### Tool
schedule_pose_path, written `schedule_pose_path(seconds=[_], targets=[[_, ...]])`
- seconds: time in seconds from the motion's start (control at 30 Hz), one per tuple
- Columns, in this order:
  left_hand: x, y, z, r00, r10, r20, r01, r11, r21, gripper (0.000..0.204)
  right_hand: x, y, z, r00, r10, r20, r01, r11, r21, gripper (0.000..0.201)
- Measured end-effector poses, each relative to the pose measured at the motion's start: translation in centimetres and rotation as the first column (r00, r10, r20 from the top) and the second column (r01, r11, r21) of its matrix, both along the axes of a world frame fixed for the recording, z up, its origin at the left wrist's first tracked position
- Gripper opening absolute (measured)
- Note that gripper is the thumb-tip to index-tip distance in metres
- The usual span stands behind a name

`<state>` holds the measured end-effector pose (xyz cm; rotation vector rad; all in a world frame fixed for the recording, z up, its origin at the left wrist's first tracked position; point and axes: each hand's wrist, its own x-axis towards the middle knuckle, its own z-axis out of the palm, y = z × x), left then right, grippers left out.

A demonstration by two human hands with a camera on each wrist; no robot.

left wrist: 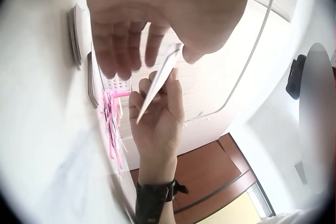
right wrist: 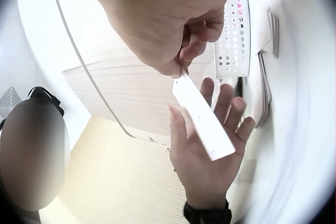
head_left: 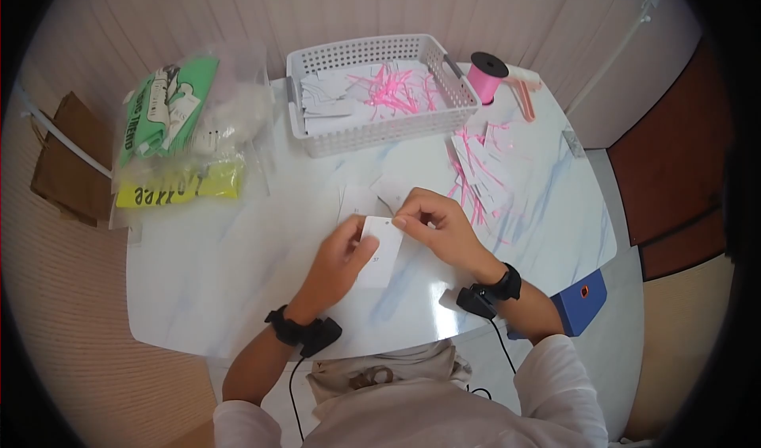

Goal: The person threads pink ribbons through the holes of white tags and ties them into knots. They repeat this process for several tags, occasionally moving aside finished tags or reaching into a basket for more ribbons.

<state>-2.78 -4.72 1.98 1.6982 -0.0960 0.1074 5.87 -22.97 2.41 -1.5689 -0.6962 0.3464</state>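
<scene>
A small white paper tag (head_left: pixel 380 262), with a dark spot near its top edge and some small print, is held upright over the table. My right hand (head_left: pixel 444 230) pinches its upper right corner between thumb and fingers. At the tag's left side is my left hand (head_left: pixel 333 262), its thumb overlapping the tag in the head view. In the right wrist view the left hand (right wrist: pixel 207 153) has thumb and fingers spread apart around the tag (right wrist: pixel 202 116). Just beyond the hands lie more white tags (head_left: pixel 349 201) in low stacks.
A white perforated basket (head_left: pixel 380 137) at the back holds white tags and pink ribbon pieces. To its right stands a spool of pink ribbon (head_left: pixel 482 83). Ribboned tags (head_left: pixel 482 174) lie at right. Plastic-bagged green and yellow packages (head_left: pixel 178 123) occupy the left.
</scene>
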Motion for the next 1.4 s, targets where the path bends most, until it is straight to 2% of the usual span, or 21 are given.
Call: schedule_pose_path(seconds=[0.03, 0.07, 0.13, 0.27, 0.33, 0.43, 0.47, 0.6, 0.63, 0.7, 0.73, 0.8, 0.93, 1.03, 1.1, 1.13, 1.17, 1.2, 1.23, 1.37, 1.4], targets=[[-0.3, -0.4, 0.1, 0.995, -0.017, -0.097, 0.005, 0.992, -0.127, 0.024, 0.1, -0.1, 0.2, 1.0, 0.003, 0.007, -0.003, 1.0, -0.004, 0.007], [-0.4, -0.9, 0.1, 0.996, -0.013, -0.087, 0.002, 0.991, -0.131, 0.024, 0.4, -0.1, 0.6, 0.998, -0.019, 0.068, 0.021, 0.999, -0.031, 0.006], [-0.7, -1.3, -0.4, 0.951, -0.205, -0.23, 0.103, 0.916, -0.387, 0.033, 0.7, 0.2, 1.4, 0.989, -0.034, 0.145, 0.043, 0.997, -0.06, 0.004], [-0.9, -0.9, 0.1, 0.953, -0.185, -0.238, 0.072, 0.905, -0.419, 0.039, 1.5, 0.8, 4.1, 0.99, 0.048, 0.136, -0.019, 0.978, -0.207, 0.004], [-0.8, -0.4, 0.5, 0.973, -0.098, -0.21, 0.026, 0.947, -0.322, 0.041, 3.9, 1.5, 6.4, 0.947, 0.262, 0.184, -0.172, 0.902, -0.397, 0.008], [-0.4, 0.2, 0.5, 0.979, -0.051, -0.197, -0.018, 0.943, -0.333, 0.041, 12.7, 4.1, 8.0, 0.95, 0.137, 0.279, -0.046, 0.949, -0.311, 0.019], [-0.4, 0.2, 0.4, 0.979, -0.042, -0.199, -0.028, 0.941, -0.336, 0.041, 15.9, 5.5, 9.4, 0.899, 0.166, 0.406, 0.036, 0.895, -0.445, 0.02], [-0.3, 0.4, -0.1, 0.966, -0.06, -0.252, -0.044, 0.92, -0.39, 0.04, 27.7, 9.4, 6.0, 0.772, 0.352, 0.529, 0.159, 0.699, -0.697, 0.027], [-0.2, 0.5, -0.2, 0.962, -0.072, -0.262, -0.044, 0.91, -0.413, 0.04, 28.9, 9.9, 5.1, 0.764, 0.368, 0.531, 0.152, 0.696, -0.702, 0.027], [-0.1, 0.7, -0.1, 0.967, -0.078, -0.244, -0.033, 0.906, -0.423, 0.041, 30.6, 11.1, 4.1, 0.783, 0.373, 0.497, 0.287, 0.491, -0.822, 0.035], [-0.1, 0.7, -0.2, 0.967, -0.101, -0.234, -0.007, 0.907, -0.421, 0.043, 30.9, 11.7, 4.2, 0.779, 0.386, 0.495, 0.283, 0.487, -0.826, 0.035], [-0.1, 0.9, -0.3, 0.966, -0.089, -0.243, -0.028, 0.897, -0.44, 0.042, 31.4, 12.8, 4.2, 0.893, 0.393, 0.22, 0.151, 0.199, -0.968, 0.035], [-0.1, 1.0, -0.2, 0.958, -0.082, -0.276, -0.053, 0.891, -0.45, 0.042, 33.2, 12.8, 0.8, 0.79, 0.514, 0.334, 0.21, 0.285, -0.935, 0.032], [-0.2, 1.0, 0.0, 0.969, -0.067, -0.236, -0.048, 0.892, -0.449, 0.042, 33.4, 12.9, 1.1, 0.748, 0.589, 0.306, 0.112, 0.343, -0.933, 0.028], [-0.3, 1.0, -0.1, 0.975, -0.058, -0.215, -0.043, 0.899, -0.435, 0.042, 31.3, 12.7, 4.9, 0.944, 0.289, 0.16, -0.048, 0.6, -0.799, 0.022], [-0.2, 1.0, -0.2, 0.98, -0.05, -0.193, -0.036, 0.908, -0.417, 0.043, 30.9, 12.7, 5.8, 0.942, 0.287, 0.174, -0.036, 0.601, -0.799, 0.022], [-0.1, 0.9, -0.1, 0.983, -0.056, -0.176, -0.023, 0.911, -0.413, 0.043, 30.4, 12.5, 6.8, 0.987, 0.113, 0.118, -0.016, 0.788, -0.616, 0.019], [-0.1, 0.8, -0.1, 0.984, -0.038, -0.175, -0.041, 0.901, -0.431, 0.043, 29.7, 12.0, 7.9, 0.999, -0.043, 0.015, 0.045, 0.919, -0.392, 0.018], [-0.2, 0.7, -0.1, 0.984, -0.019, -0.175, -0.062, 0.893, -0.446, 0.043, 29.4, 11.5, 8.6, 0.997, -0.051, -0.057, 0.033, 0.962, -0.273, 0.019], [0.0, 0.9, -0.1, 0.995, -0.018, -0.094, -0.021, 0.917, -0.398, 0.044, 26.1, 9.8, 11.0, 0.994, -0.09, -0.062, 0.08, 0.986, -0.145, 0.019], [0.1, 1.0, -0.1, 0.997, 0.004, -0.079, -0.036, 0.91, -0.414, 0.045, 24.9, 9.2, 11.5, 0.995, -0.042, -0.095, 0.036, 0.998, -0.059, 0.017]])
